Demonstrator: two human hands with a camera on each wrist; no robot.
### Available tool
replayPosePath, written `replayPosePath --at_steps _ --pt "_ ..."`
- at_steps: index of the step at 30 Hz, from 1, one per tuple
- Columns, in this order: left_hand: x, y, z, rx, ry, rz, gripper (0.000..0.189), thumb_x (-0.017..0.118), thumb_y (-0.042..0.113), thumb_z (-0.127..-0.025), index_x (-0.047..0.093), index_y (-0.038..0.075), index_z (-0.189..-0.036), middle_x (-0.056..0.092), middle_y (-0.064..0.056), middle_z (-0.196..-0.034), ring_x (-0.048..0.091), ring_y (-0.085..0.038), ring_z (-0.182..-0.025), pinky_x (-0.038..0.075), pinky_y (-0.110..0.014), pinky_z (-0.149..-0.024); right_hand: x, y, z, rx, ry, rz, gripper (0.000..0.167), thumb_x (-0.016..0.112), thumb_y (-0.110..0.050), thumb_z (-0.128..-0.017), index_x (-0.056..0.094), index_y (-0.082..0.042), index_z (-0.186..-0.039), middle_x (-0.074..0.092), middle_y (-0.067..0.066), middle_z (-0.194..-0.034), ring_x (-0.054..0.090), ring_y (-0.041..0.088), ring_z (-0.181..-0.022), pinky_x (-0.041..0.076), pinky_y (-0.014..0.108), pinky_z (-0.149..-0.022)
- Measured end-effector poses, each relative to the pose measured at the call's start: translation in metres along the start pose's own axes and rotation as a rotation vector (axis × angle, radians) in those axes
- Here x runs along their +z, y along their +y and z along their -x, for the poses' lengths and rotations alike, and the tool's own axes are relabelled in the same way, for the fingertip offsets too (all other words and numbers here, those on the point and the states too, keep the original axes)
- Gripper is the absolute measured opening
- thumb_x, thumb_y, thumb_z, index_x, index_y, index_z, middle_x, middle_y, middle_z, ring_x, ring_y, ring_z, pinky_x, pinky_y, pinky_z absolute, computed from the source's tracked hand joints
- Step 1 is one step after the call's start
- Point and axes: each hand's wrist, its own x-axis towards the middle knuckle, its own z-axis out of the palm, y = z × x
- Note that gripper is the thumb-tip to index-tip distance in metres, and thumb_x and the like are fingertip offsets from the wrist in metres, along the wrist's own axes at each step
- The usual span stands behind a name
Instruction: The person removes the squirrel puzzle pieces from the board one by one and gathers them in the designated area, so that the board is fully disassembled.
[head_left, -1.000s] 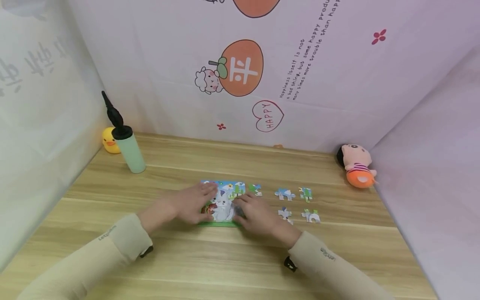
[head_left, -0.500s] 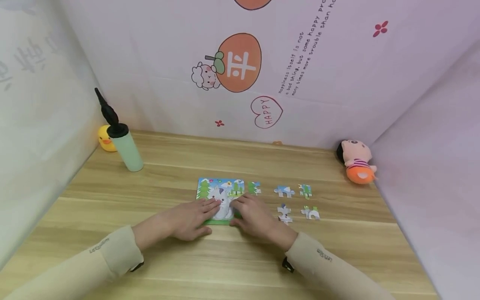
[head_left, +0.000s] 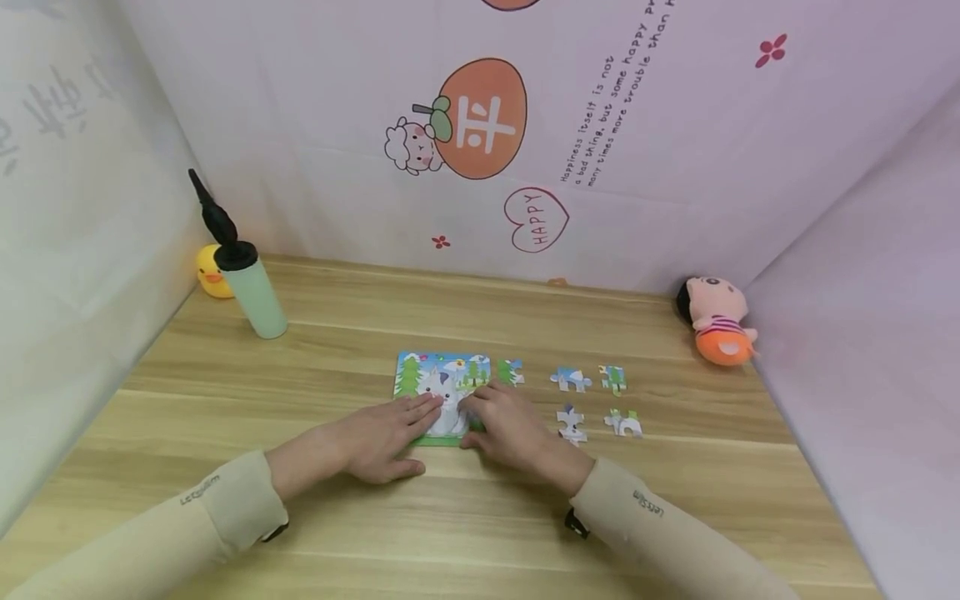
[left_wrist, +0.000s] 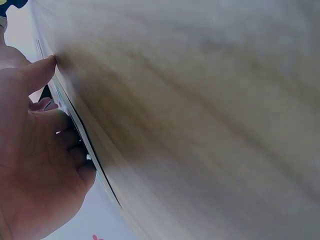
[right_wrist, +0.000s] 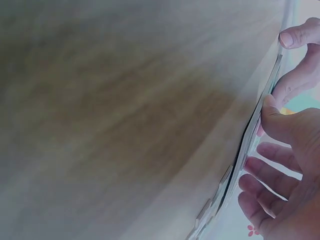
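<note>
A jigsaw puzzle [head_left: 442, 382] with a pale grey cartoon animal, green trees and blue sky lies flat on the wooden table. My left hand [head_left: 382, 437] rests on its lower left part with straight fingers, the thumb down on the wood just in front. On the right side my right hand [head_left: 513, 425] touches the puzzle with slightly bent, spread fingers, and its thumb is at the front edge. No piece shows between the right fingers in the right wrist view; what lies under them is hidden. The left wrist view shows the left palm [left_wrist: 40, 165] low over the table.
Several loose jigsaw pieces [head_left: 572, 381] lie right of the puzzle; a green-tree piece [head_left: 508, 372] is closest. A mint-green hand pump [head_left: 258, 300] and a yellow rubber duck [head_left: 214, 273] stand back left. A plush doll [head_left: 720, 325] lies back right. Fabric walls [head_left: 337, 183] enclose the table.
My left hand slid from the puzzle's left edge down and to the right, uncovering the tree at its upper left. The right hand moved little. The view tilted slightly.
</note>
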Motion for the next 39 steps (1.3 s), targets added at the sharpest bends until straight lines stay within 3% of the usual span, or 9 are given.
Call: replayPosePath --at_steps 16,21,28,34,39 --pt "-0.001 0.0025 0.002 -0.011 -0.002 0.001 0.083 0.053 0.053 -0.104 0.023 0.004 -0.165 0.014 -0.011 -0.177 0.019 -0.029 -0.165 0.027 -0.045 -0.134 -0.0016 -0.0051 -0.002 -0.005 0.025 0.035 0.05 0.087 -0.041 -0.082 0.076 -0.011 -0.12 0.077 0.005 -0.117 0.069 0.022 -0.109 0.06 0.039 -0.101" --pt "-0.0009 0.003 0.0018 -0.012 0.007 0.001 0.084 0.054 0.053 -0.104 0.024 0.004 -0.165 0.015 -0.011 -0.177 0.019 -0.029 -0.164 0.027 -0.045 -0.134 -0.0025 -0.0062 -0.0022 0.009 0.026 0.017 0.052 0.087 -0.039 -0.082 0.074 -0.011 -0.124 0.075 0.007 -0.118 0.069 0.023 -0.11 0.06 0.041 -0.102" --pt "-0.0028 0.0016 0.0017 -0.01 -0.003 0.007 0.084 0.055 0.053 -0.104 0.024 0.004 -0.165 0.014 -0.012 -0.177 0.018 -0.029 -0.165 0.026 -0.045 -0.134 -0.0014 -0.0087 -0.0026 -0.002 0.042 0.022 0.057 0.088 -0.035 -0.082 0.071 -0.008 -0.13 0.069 0.008 -0.117 0.069 0.023 -0.104 0.062 0.037 -0.091" --pt "-0.0058 0.0003 0.0011 -0.002 -0.011 0.018 0.083 0.054 0.053 -0.104 0.025 0.004 -0.164 0.016 -0.011 -0.177 0.021 -0.029 -0.164 0.029 -0.046 -0.133 -0.0018 -0.0096 -0.0017 -0.018 0.051 0.027 0.048 0.087 -0.034 -0.084 0.075 -0.007 -0.122 0.062 0.007 -0.116 0.064 0.02 -0.101 0.061 0.033 -0.085" --pt "-0.0088 0.001 0.0016 0.004 -0.009 0.026 0.082 0.055 0.052 -0.104 0.027 0.003 -0.164 0.019 -0.012 -0.176 0.024 -0.031 -0.163 0.031 -0.047 -0.132 -0.0046 -0.0082 0.0006 -0.031 0.078 -0.055 0.03 0.085 -0.022 -0.087 0.078 -0.009 -0.113 0.063 0.008 -0.117 0.064 0.019 -0.102 0.062 0.035 -0.088"
